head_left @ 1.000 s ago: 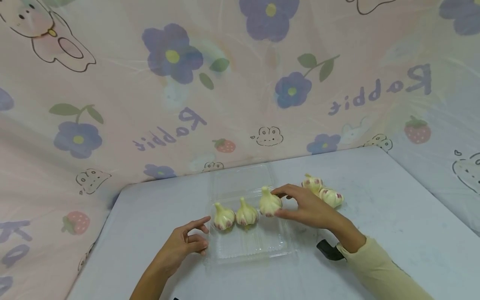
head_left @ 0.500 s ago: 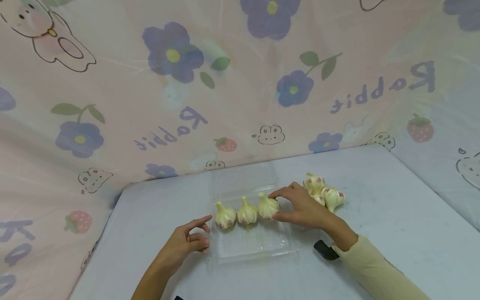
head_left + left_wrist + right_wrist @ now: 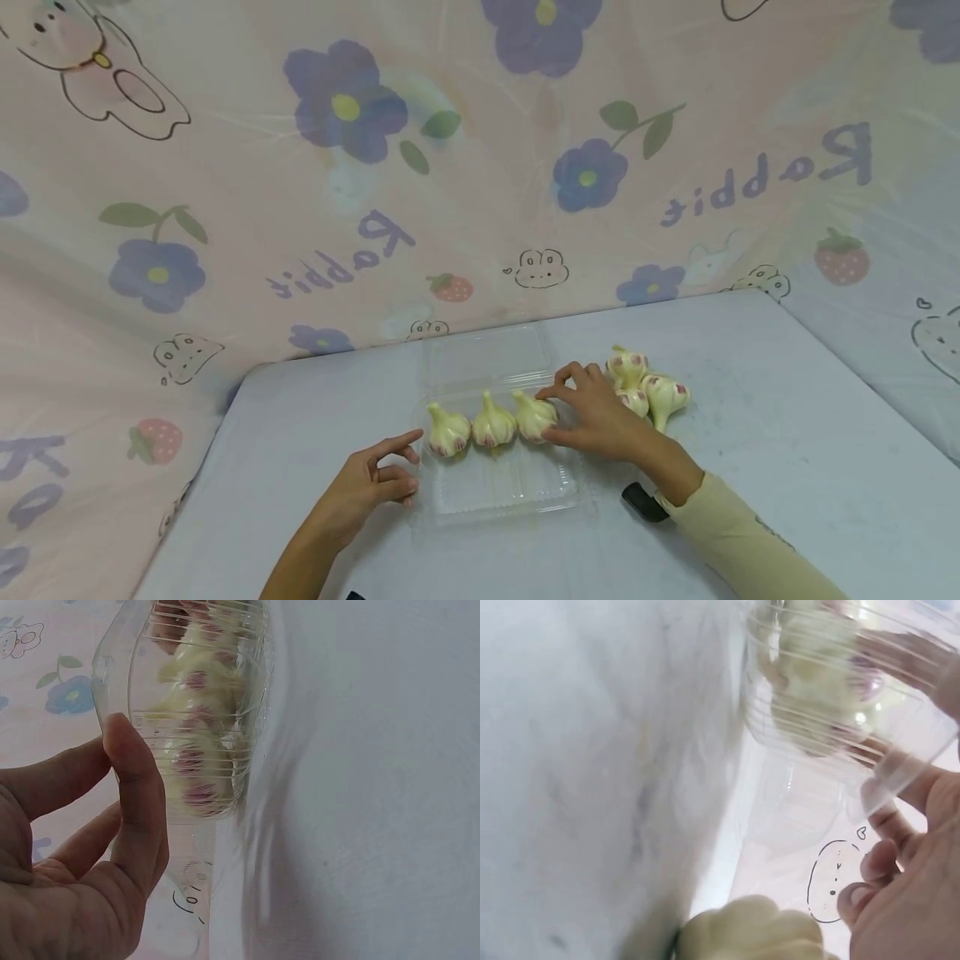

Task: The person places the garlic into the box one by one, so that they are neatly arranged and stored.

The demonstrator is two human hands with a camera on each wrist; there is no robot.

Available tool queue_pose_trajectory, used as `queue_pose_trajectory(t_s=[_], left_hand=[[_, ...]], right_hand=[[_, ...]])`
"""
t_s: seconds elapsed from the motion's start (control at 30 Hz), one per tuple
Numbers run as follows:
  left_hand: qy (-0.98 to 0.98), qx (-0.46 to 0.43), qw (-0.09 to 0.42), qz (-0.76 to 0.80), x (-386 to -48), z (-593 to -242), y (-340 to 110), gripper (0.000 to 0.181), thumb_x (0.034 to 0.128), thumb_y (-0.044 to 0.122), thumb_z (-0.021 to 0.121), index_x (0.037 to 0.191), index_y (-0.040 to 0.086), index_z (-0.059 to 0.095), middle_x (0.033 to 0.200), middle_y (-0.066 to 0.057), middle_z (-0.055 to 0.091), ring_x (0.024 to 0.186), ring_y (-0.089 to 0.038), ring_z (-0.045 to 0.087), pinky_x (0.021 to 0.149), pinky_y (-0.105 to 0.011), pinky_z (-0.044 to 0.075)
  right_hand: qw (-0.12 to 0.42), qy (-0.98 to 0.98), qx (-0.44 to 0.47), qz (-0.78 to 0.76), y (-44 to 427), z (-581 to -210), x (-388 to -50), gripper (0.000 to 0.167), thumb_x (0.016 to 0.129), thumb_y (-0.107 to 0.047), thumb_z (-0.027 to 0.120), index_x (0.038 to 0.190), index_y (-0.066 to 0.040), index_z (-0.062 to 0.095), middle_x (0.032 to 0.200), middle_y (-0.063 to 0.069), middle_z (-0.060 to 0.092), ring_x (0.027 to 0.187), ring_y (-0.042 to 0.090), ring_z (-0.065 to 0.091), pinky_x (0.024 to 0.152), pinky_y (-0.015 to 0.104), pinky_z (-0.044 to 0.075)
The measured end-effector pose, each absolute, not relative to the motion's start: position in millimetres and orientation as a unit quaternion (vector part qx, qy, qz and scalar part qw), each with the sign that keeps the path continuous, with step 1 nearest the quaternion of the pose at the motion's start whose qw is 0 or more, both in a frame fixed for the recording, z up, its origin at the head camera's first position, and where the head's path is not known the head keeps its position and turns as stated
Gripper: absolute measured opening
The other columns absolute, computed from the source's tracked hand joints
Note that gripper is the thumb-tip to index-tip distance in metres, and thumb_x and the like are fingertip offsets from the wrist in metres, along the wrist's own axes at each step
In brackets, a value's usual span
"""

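Observation:
A row of three pale garlic bulbs with purple marks sits in a clear plastic container (image 3: 498, 500), its lid laid back. My right hand (image 3: 603, 421) holds the right-hand garlic bulb (image 3: 534, 418) between thumb and forefinger, low over the tray beside the middle bulb (image 3: 494, 423). In the right wrist view its fingers show partly through the clear wall. My left hand (image 3: 367, 492) stays at the container's left side, near the left bulb (image 3: 448, 432). In the left wrist view, a fingertip (image 3: 120, 735) of that hand touches the container's rim, its fingers loosely bent.
More garlic bulbs (image 3: 663, 396) lie heaped on the white table (image 3: 780, 467), just behind and right of my right hand. The open lid (image 3: 487, 358) reaches toward the printed cloth wall (image 3: 480, 208) at the back. A black wrist piece (image 3: 643, 502) sticks out below my right sleeve.
My right hand has brought the right-hand garlic bulb down and a little left, into line with the other two. My left hand has stayed at the container's side.

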State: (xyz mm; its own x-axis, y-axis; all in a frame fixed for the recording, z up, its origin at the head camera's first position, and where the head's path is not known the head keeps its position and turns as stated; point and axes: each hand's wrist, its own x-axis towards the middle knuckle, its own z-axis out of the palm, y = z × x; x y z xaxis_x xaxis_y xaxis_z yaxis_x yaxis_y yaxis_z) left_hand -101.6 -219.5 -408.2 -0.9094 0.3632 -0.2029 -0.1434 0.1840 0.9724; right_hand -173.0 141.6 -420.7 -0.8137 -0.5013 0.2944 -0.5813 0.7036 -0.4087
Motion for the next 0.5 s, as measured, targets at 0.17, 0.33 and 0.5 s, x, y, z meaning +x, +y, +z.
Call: queue_pose_trajectory(t_s=[0.17,0.33,0.5], left_hand=[[0.741,0.074,0.199,0.637,-101.1,-409.2,-219.5,0.07,0.0919,0.002,0.066,0.154,0.002,0.034,0.118,-0.006,0.046,0.072,-0.008,0.064,0.074,-0.026,0.06],[0.743,0.074,0.195,0.636,-101.8,-409.0,-220.0,0.069,0.0917,0.001,0.066,0.153,0.002,0.035,0.118,-0.006,0.046,0.072,-0.008,0.064,0.074,-0.025,0.06],[0.743,0.071,0.198,0.635,-102.0,-409.8,-220.2,0.069,0.0918,0.001,0.066,0.153,0.002,0.034,0.118,-0.005,0.046,0.073,-0.007,0.063,0.074,-0.025,0.06]], right_hand=[[0.076,-0.927,0.278,0.242,139.5,-419.4,-171.8,0.043,0.082,-0.038,0.079,0.121,-0.022,0.069,0.113,0.002,0.044,0.098,0.022,0.037,0.084,0.038,0.038],[0.076,-0.929,0.271,0.24,139.4,-417.9,-171.2,0.042,0.083,-0.037,0.079,0.121,-0.022,0.069,0.114,0.002,0.045,0.1,0.021,0.038,0.085,0.039,0.039],[0.083,-0.927,0.28,0.237,141.9,-412.7,-167.2,0.04,0.084,-0.036,0.078,0.119,-0.02,0.07,0.115,0.003,0.049,0.1,0.021,0.04,0.085,0.039,0.039]])
